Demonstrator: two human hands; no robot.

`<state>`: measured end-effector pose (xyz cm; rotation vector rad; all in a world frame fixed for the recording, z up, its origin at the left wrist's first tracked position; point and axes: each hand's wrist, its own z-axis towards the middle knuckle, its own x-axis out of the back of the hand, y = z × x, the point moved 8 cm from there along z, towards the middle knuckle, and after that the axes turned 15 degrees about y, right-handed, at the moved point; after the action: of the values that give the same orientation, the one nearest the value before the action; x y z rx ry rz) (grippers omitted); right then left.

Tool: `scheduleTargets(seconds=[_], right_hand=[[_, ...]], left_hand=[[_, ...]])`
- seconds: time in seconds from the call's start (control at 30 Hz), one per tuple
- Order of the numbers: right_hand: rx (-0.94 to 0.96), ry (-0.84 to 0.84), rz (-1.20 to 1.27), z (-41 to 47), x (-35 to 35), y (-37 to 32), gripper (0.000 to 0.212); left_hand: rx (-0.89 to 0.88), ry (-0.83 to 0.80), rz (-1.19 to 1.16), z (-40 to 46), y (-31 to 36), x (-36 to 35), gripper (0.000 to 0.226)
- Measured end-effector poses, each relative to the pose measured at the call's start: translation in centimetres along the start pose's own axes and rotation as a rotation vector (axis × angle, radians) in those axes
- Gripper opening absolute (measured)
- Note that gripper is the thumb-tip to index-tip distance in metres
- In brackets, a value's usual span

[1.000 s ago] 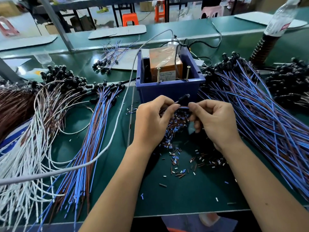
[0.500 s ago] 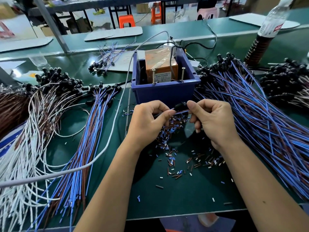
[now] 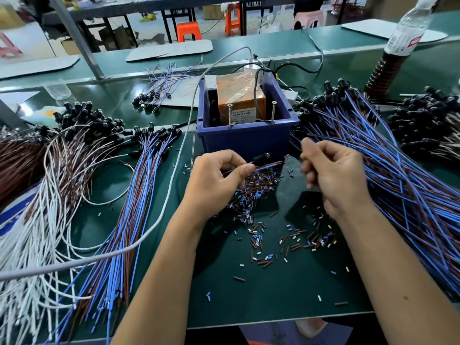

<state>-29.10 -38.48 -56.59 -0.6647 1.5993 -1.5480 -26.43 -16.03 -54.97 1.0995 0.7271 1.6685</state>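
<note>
My left hand (image 3: 219, 180) pinches a short blue-and-brown wire pair (image 3: 267, 166) that ends in a black connector (image 3: 261, 156), just in front of the blue bin (image 3: 246, 143). My right hand (image 3: 333, 178) is off the wire, a hand's width to the right. It is blurred, its fingers are curled, and I see nothing in them. Below both hands lies a heap of cut insulation bits (image 3: 258, 188), blue, brown and white.
The bin holds an orange box (image 3: 239, 95) and two upright screws. Blue-and-brown wire bundles (image 3: 388, 185) fan out on the right and another bundle (image 3: 129, 207) on the left, beside white-and-brown wires (image 3: 49, 195). A grey cable (image 3: 159, 220) crosses the green mat. A bottle (image 3: 395, 53) stands at the back right.
My right hand has let go of the connector end and pulled away to the right. My left hand still holds the wire in front of the bin.
</note>
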Motion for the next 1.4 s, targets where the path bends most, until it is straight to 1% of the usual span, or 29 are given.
scheduleTargets(seconds=[0.07, 0.23, 0.3, 0.37, 0.43, 0.57, 0.67, 0.73, 0.8, 0.9, 0.97, 1.03, 1.1, 1.17, 1.27, 1.33, 1.4], right_hand=[[-0.001, 0.051, 0.009, 0.5, 0.8, 0.0, 0.033], [0.099, -0.045, -0.140, -0.7, -1.2, 0.7, 0.013], [0.041, -0.101, -0.091, -1.1, -1.9, 1.1, 0.012], [-0.050, -0.200, 0.012, -1.8, -2.9, 1.4, 0.018], [-0.080, -0.273, 0.073, -2.7, -4.0, 1.4, 0.019], [-0.070, -0.246, 0.147, -3.2, -4.8, 1.2, 0.009], [-0.073, -0.247, 0.164, -3.1, -4.8, 1.1, 0.009], [-0.056, -0.255, 0.176, -3.0, -5.0, 0.8, 0.011], [-0.032, -0.236, 0.182, -2.9, -5.3, 0.4, 0.013], [-0.004, -0.192, 0.173, -2.6, -5.7, 0.0, 0.011], [0.028, -0.197, 0.181, -2.6, -6.3, -0.4, 0.012], [0.094, -0.213, 0.174, -2.7, -7.0, -1.0, 0.015], [0.201, -0.197, 0.145, -2.6, -7.2, -1.8, 0.020], [0.340, -0.166, 0.096, -2.5, -7.1, -2.9, 0.021], [0.544, -0.078, 0.009, -2.5, -6.3, -4.3, 0.011], [0.616, 0.011, -0.014, -2.5, -5.3, -4.4, 0.004], [0.644, 0.099, -0.052, -2.7, -4.5, -4.1, 0.011]], left_hand=[[0.016, 0.043, -0.015, 0.3, -0.2, 0.8, 0.019], [0.018, 0.060, -0.013, 0.2, -0.2, 0.6, 0.019], [0.014, 0.085, -0.035, 0.2, -0.2, 0.6, 0.019], [0.013, 0.118, -0.074, 0.2, 0.1, 0.5, 0.019], [0.009, 0.115, -0.112, 0.0, 0.5, -0.1, 0.019], [-0.009, 0.027, -0.174, -0.5, 0.9, -1.6, 0.015], [-0.030, 0.026, -0.231, -0.5, 1.2, -1.5, 0.009], [-0.065, 0.085, -0.240, -0.4, 1.5, -1.0, 0.008], [-0.099, 0.179, -0.223, -0.4, 1.8, -0.4, 0.011], [-0.146, 0.371, -0.179, -0.7, 2.3, 0.9, 0.013], [-0.229, 0.519, -0.087, -1.1, 3.0, 2.0, 0.014], [-0.288, 0.642, -0.025, -1.6, 3.5, 2.7, 0.015], [-0.290, 0.734, -0.021, -1.9, 3.6, 3.3, 0.013], [-0.273, 0.792, -0.012, -2.0, 3.4, 3.6, 0.010], [-0.261, 0.824, 0.038, -2.2, 3.5, 3.7, 0.013], [-0.233, 0.826, 0.050, -2.1, 3.2, 3.7, 0.017], [-0.173, 0.831, 0.028, -2.0, 2.7, 3.6, 0.022]])
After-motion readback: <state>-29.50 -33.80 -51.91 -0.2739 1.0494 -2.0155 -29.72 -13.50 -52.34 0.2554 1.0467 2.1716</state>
